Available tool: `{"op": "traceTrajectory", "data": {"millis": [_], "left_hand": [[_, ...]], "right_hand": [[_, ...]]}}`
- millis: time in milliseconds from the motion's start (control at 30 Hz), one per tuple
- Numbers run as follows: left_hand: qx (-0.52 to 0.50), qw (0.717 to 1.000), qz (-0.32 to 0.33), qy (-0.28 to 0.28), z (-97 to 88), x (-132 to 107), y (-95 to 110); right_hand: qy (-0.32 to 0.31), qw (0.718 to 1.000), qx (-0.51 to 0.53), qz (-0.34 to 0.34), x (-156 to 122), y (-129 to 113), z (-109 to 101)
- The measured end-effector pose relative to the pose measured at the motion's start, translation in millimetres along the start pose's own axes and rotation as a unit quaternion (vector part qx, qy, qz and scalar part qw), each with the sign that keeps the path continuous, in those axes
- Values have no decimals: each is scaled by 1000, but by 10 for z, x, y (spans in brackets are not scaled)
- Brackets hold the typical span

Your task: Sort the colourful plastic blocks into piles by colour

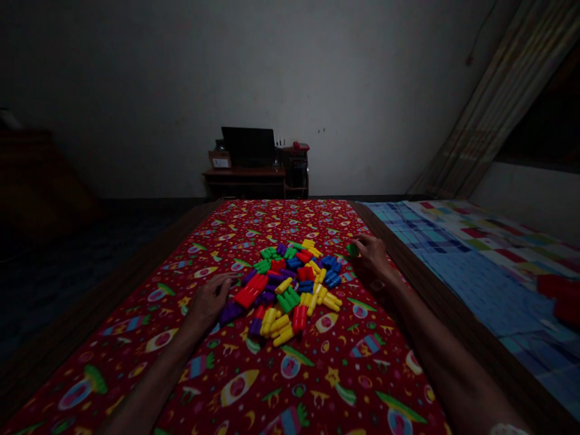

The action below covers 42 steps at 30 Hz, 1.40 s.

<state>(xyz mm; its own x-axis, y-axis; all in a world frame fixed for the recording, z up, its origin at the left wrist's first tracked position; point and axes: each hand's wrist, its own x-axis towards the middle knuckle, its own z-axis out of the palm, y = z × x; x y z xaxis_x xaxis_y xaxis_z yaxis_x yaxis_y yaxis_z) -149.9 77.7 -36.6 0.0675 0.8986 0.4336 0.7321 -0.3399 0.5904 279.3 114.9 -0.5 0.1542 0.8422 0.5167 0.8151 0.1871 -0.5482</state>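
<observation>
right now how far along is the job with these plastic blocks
Little looks done: the plastic blocks lie in one mixed heap on the red printed bedsheet, with no sorted group or built piece in sight. In hand: the right hand holds a green block at the heap's edge, while the left hand rests beside it. Remaining: nearly the whole heap.

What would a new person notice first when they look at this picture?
A heap of bright plastic blocks catches the eye first, in the middle of a red patterned bedsheet. The left hand lies at the heap's left edge, and the right hand pinches a green block at its far right side. Far ahead, a dark screen stands on a wooden desk by the wall.
</observation>
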Motion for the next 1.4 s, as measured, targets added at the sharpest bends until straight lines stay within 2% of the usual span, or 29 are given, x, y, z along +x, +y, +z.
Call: {"op": "traceTrajectory", "data": {"millis": [133, 267, 333, 433, 467, 533, 600, 667, 767, 833, 967, 1100, 1233, 1333, 1400], "left_hand": [[18, 1000, 3, -5, -5, 2, -18], [26, 1000, 1, -4, -2, 4, -41], [24, 1000, 0, -4, 3, 6, -48], [18, 1000, 1, -4, 8, 4, -38], [16, 1000, 1, -2, 9, 0, -31], [14, 1000, -1, -1, 9, -9, -13], [13, 1000, -3, -2, 8, -18, 3], [14, 1000, -5, -6, 7, -23, 12], [15, 1000, -5, -12, 10, -20, 14], [14, 1000, -4, -12, 14, -14, 8], [16, 1000, -1, -7, 21, -6, -4], [20, 1000, -3, -10, 15, -8, -6], [26, 1000, -3, -14, 4, -7, -11], [29, 1000, -3, -13, 0, 2, -24], [31, 999, 1, -13, -1, 7, -31]], "right_hand": [[30, 996, -29, 77, -8, 396, -72], [80, 992, -5, 94, 27, 489, -138], [91, 993, 16, 76, 67, 367, -159], [58, 997, 60, 2, 61, -66, -127], [32, 996, 77, -35, 18, -262, -91], [-57, 983, 112, -134, -149, -672, 20], [-163, 951, 112, -236, -407, -1023, 165], [-219, 926, 67, -301, -699, -1241, 314], [-228, 914, 6, -336, -1038, -1311, 474], [-223, 911, 10, -347, -1119, -1276, 497], [-209, 902, 81, -369, -902, -1249, 340], [-113, 946, 71, -297, -421, -1093, 93], [-19, 990, -34, -135, -30, -553, -67], [-3, 994, -109, 0, 62, -81, -152], [-11, 989, -138, 59, 44, 157, -200]]}}
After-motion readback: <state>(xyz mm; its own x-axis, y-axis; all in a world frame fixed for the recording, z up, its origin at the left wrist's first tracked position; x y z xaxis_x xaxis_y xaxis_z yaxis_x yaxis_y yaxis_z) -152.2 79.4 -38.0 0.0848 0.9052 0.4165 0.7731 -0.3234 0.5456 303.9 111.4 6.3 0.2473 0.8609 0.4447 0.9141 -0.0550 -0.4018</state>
